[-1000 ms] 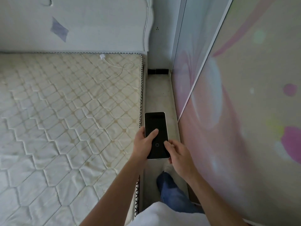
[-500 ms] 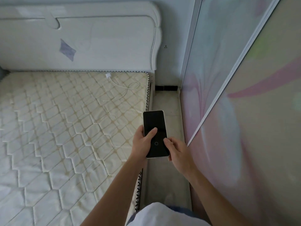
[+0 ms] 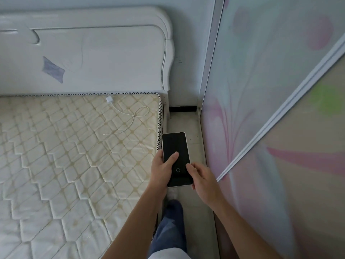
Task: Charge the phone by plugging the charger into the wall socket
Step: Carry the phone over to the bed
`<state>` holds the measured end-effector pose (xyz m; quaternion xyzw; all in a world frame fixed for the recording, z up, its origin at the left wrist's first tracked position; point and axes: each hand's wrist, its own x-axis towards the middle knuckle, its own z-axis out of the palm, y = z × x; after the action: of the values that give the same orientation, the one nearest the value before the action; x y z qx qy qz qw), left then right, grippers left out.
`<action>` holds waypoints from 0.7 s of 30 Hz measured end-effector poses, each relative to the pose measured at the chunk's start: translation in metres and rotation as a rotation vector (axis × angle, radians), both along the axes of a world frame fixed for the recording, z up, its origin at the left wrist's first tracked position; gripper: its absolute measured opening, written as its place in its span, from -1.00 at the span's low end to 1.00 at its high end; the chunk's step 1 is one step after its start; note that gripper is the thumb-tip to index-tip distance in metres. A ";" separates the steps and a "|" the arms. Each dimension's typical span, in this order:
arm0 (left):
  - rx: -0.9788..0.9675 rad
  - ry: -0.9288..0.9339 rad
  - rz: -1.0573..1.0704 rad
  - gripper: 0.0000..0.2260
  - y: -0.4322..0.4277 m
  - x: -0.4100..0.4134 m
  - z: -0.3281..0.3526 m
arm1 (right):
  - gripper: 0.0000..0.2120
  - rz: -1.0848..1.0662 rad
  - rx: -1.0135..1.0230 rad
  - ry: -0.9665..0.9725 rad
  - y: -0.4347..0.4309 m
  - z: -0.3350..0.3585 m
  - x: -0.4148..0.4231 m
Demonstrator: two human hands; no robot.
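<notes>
A phone [image 3: 175,144] with a dark screen and white edge is held over the gap between bed and wardrobe. My left hand [image 3: 161,170] grips its left side, thumb lying on the screen. My right hand [image 3: 202,179] holds its lower right corner. A white charger plug [image 3: 109,99] lies on the mattress near the headboard, and its thin white cable [image 3: 130,121] loops across the mattress toward the right. A wall socket [image 3: 179,61] shows on the pale wall between headboard and wardrobe.
A bare quilted mattress [image 3: 65,156] fills the left. The white headboard [image 3: 93,53] stands behind it. A sliding wardrobe door [image 3: 270,109] with a floral print closes off the right. A narrow floor strip [image 3: 188,126] runs between them, with my leg in jeans [image 3: 170,227] on it.
The view has tilted upward and come closer to the headboard, so the socket and charger appear lower in view. Both hands keep the same hold on the phone.
</notes>
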<state>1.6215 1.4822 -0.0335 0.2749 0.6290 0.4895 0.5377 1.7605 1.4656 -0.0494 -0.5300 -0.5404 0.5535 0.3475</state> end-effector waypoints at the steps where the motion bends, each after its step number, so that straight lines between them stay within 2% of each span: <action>1: -0.002 -0.003 -0.006 -0.83 0.015 -0.001 -0.002 | -0.72 -0.001 -0.004 -0.005 0.014 -0.002 -0.001; 13: 0.009 -0.021 -0.050 -0.82 0.231 -0.056 0.005 | -0.72 -0.028 -0.021 -0.018 0.223 0.010 -0.052; 16: 0.032 -0.038 -0.059 -0.87 0.275 -0.070 0.010 | -0.72 -0.037 -0.005 -0.032 0.267 0.010 -0.068; 21: 0.015 -0.049 -0.060 -0.82 0.326 -0.085 0.009 | -0.75 -0.025 -0.017 -0.048 0.320 0.006 -0.082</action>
<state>1.5365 1.8079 -0.0248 0.2855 0.6034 0.4846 0.5653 1.6786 1.7853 -0.0438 -0.5527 -0.5372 0.5407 0.3370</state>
